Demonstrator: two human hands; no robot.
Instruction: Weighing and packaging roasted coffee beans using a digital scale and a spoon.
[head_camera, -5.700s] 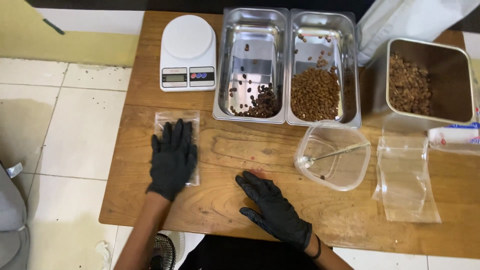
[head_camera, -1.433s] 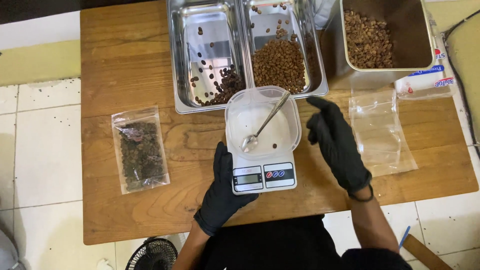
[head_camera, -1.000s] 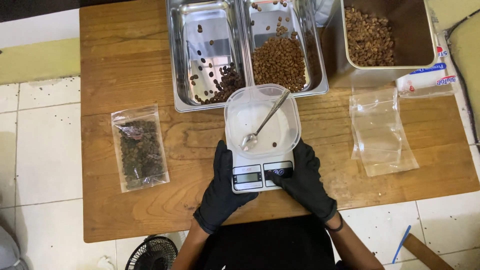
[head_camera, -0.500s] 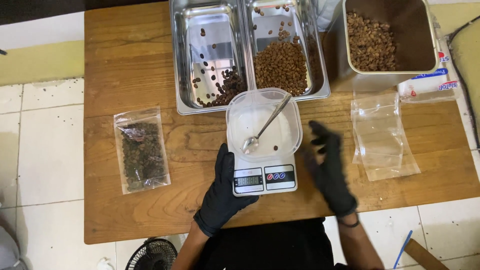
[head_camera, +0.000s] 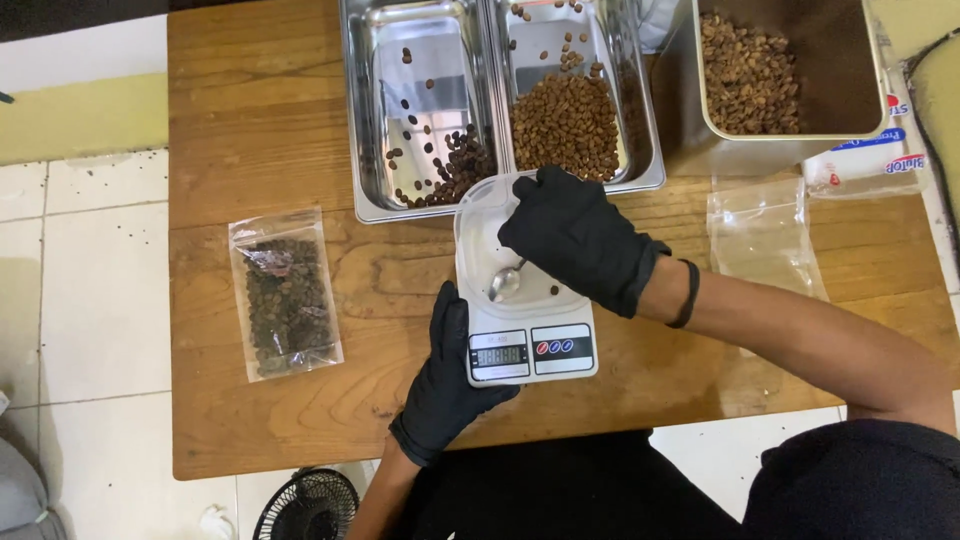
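Observation:
A white digital scale stands near the front edge of the wooden table, with a clear plastic tub on top. My left hand, in a black glove, grips the scale's left side. Over the tub, my gloved right hand is closed on the handle of a metal spoon, whose bowl rests inside the tub. A bean or two lies in the tub.
Two steel trays sit behind the scale: the left tray has scattered dark beans, the right tray a pile of brown beans. A steel bin of beans stands far right. A filled bag lies left, an empty bag right.
The scale came from the far left to the front middle and the tub was set on it. My right hand left the scale, swung right, then took the spoon.

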